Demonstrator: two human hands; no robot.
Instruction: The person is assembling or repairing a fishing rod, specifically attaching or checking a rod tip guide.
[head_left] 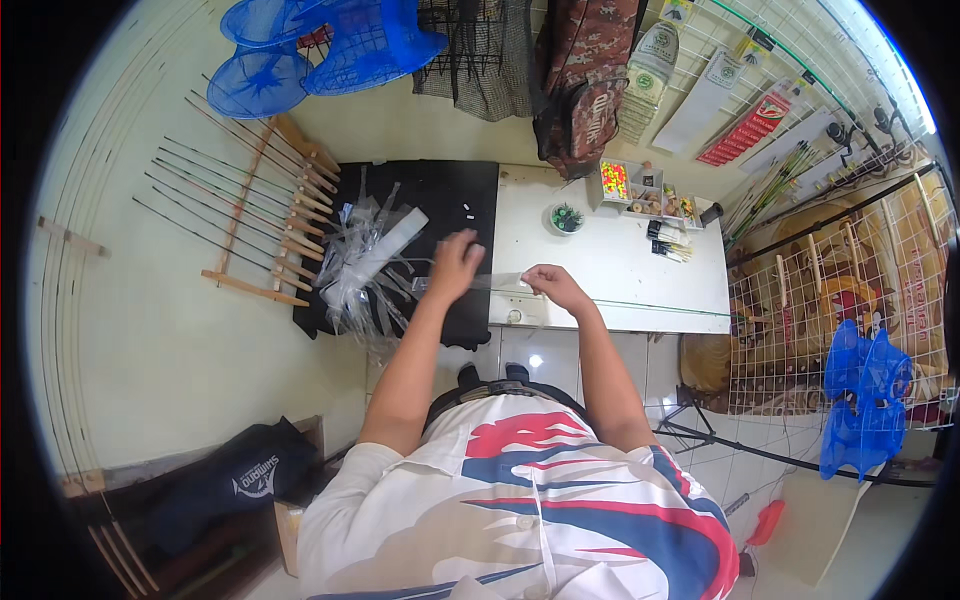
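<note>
My right hand (557, 287) is closed in a pinch on one end of a clear plastic sleeve (500, 281), with a small white bit showing at the fingertips. The sleeve runs left across the table's seam and passes by my left wrist. Over the black cloth (455, 185), my left hand (458, 265) reaches forward, its fingers loosely apart and seemingly holding nothing. Just beyond its fingertips lie small white pieces (469, 212). To its left is a tangled heap of clear plastic strips (360, 270). A thin green rod (650, 307) stretches rightward from beside my right hand.
A wooden rack (290, 230) holds several thin rods at left. On the white tabletop (540, 220) stand a small bowl (565, 219) and a divided tray (650, 196) of small coloured parts. Blue nets (375, 50) and a camouflage bag (585, 80) hang beyond.
</note>
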